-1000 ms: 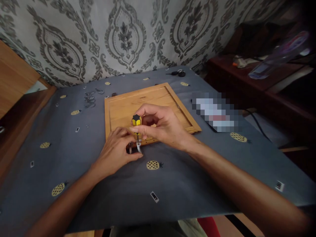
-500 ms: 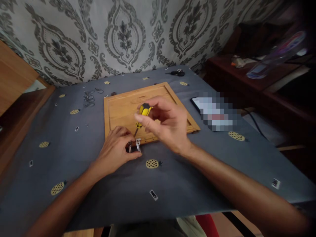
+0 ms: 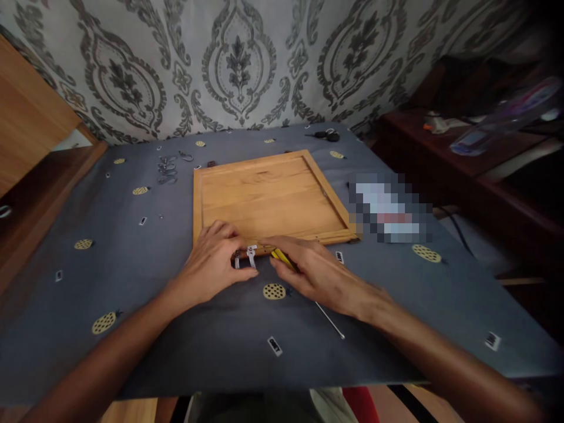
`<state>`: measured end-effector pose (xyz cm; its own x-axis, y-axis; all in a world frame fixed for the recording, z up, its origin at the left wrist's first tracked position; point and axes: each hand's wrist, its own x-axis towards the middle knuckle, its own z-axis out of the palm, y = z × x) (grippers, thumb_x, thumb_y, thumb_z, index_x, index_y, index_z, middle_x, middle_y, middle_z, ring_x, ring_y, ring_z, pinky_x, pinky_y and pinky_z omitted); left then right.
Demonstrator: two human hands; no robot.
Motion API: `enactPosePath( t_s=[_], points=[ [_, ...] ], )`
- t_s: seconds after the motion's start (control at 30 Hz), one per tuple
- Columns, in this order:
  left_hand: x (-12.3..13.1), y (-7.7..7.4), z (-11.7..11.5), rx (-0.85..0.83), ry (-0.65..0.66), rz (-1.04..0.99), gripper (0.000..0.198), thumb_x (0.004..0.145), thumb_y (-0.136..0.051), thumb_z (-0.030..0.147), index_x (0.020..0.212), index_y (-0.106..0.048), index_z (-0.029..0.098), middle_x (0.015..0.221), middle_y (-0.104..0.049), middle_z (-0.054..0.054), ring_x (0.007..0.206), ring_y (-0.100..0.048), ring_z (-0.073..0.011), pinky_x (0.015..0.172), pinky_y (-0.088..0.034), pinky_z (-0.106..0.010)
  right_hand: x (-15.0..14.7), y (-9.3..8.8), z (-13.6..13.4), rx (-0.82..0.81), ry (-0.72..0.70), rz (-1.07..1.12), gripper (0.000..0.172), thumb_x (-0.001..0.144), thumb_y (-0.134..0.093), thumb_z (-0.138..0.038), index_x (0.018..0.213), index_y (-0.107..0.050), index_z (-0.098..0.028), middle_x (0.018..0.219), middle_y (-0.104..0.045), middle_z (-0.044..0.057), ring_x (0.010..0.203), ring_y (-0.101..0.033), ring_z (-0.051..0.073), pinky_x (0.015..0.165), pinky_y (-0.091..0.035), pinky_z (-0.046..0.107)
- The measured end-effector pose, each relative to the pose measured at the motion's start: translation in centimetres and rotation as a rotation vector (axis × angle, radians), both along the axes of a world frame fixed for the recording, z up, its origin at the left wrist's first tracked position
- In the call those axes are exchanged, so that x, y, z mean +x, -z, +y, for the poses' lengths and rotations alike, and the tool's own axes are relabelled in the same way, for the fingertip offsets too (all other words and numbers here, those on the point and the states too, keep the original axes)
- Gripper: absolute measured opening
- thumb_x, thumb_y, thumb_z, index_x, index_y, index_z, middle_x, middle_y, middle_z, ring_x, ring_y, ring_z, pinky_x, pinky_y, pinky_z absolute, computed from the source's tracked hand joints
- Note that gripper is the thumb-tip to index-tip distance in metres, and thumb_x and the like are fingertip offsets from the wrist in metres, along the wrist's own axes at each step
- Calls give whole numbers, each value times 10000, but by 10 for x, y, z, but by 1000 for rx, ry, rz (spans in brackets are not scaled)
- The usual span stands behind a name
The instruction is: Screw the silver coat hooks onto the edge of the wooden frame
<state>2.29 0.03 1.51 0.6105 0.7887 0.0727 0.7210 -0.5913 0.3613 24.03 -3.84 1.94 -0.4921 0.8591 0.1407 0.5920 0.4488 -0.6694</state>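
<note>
Along the panel's (image 3: 264,197) near edge, left grip (image 3: 214,255) holds bracket (image 3: 251,256); right grip (image 3: 321,273) clasps screwdriver (image 3: 282,257), shaft (image 3: 330,321) over open cloth (image 3: 207,346).

Dim in here: a bottle (image 3: 493,126) right of the table (image 3: 198,346) blurs into shadow; blocky squares on it mask what's probably a phone (image 3: 390,208).

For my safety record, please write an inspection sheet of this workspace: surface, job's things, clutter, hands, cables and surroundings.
Surface: blue-grey tablecloth, pineapple print.
Job's things: framed wooden panel; metal fitting at its near edge; yellow-handled screwdriver.
Clutter: loose metal pieces, left; pixelated phone-like device, right; small black object, far edge.
Hands: left hand holds the metal fitting; right hand holds the screwdriver, shaft pointing to the near side.
Cables: dark cable past the tablecloth's right edge.
Surroundings: patterned wall covering behind; clear bottle on dark furniture, right.
</note>
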Motion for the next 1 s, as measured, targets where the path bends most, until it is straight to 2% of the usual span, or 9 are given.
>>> enactPosePath(
  t_s=[0.13,0.3,0.4,0.53,0.67,0.8,0.9,0.97,1.0],
  points=[
    [0,1,-1,23,3,-12,269,752,-826,396,864,-711,180,994,-621,-56,1006,-538,-266,862,-458,-412,-5,5,-1,25,-2,-186,401,910,-464,-115,1265,-640,-173,996,-727,114,786,-671,218,685,-484,349],
    [0,3,0,29,-3,-2,296,735,-838,419,812,-694,172,963,-611,-51,1005,-532,-266,868,-453,-414,-8,9,-1,0,-16,-398,425,939,-467,-114,1348,-579,-143,1079,-721,125,856,-693,221,715,-492,339],
    [-1,4,0,31,-4,5,302,734,-838,425,799,-684,174,950,-604,-48,1004,-534,-268,869,-450,-422,-9,12,-2,56,-27,-492,433,929,-497,-102,1354,-563,-153,1099,-719,121,829,-692,218,677,-477,327],
    [-1,5,1,49,2,2,291,739,-833,415,788,-675,176,935,-601,-46,980,-534,-260,847,-455,-409,-13,15,-5,171,-43,-664,536,895,-503,-34,1419,-498,-151,1056,-711,133,784,-689,229,599,-441,321],
    [0,6,1,64,6,21,308,743,-829,437,795,-670,178,957,-610,-50,1001,-537,-266,863,-464,-421,-19,10,-8,210,-81,-803,585,875,-449,40,1443,-458,-99,1073,-699,173,830,-696,251,582,-438,324],
    [-3,-2,1,70,0,56,394,747,-816,506,892,-641,184,958,-634,-51,1006,-554,-282,865,-472,-441,-24,0,-8,171,-104,-858,528,897,-426,29,1410,-476,-86,1095,-692,183,860,-699,264,575,-434,325],
    [-11,-15,-2,77,-23,-55,349,877,-698,448,1082,-577,193,1061,-631,-68,1041,-570,-269,880,-482,-434,-26,-5,-7,148,-115,-869,510,901,-422,31,1394,-483,-82,1122,-690,184,898,-705,273,586,-444,328],
    [-18,-23,-5,77,20,-158,178,976,-532,291,1133,-537,207,1092,-627,-64,1062,-572,-237,905,-483,-412,-26,-5,-7,142,-116,-871,531,895,-421,43,1411,-466,-75,1135,-688,185,909,-709,274,593,-454,330],
    [-20,-25,-6,75,57,-190,153,988,-455,205,1120,-532,211,1084,-631,-60,1069,-571,-225,917,-481,-404,-26,-4,-7,143,-116,-868,541,893,-424,46,1420,-458,-72,1132,-690,186,908,-711,274,593,-459,330]
  ],
)
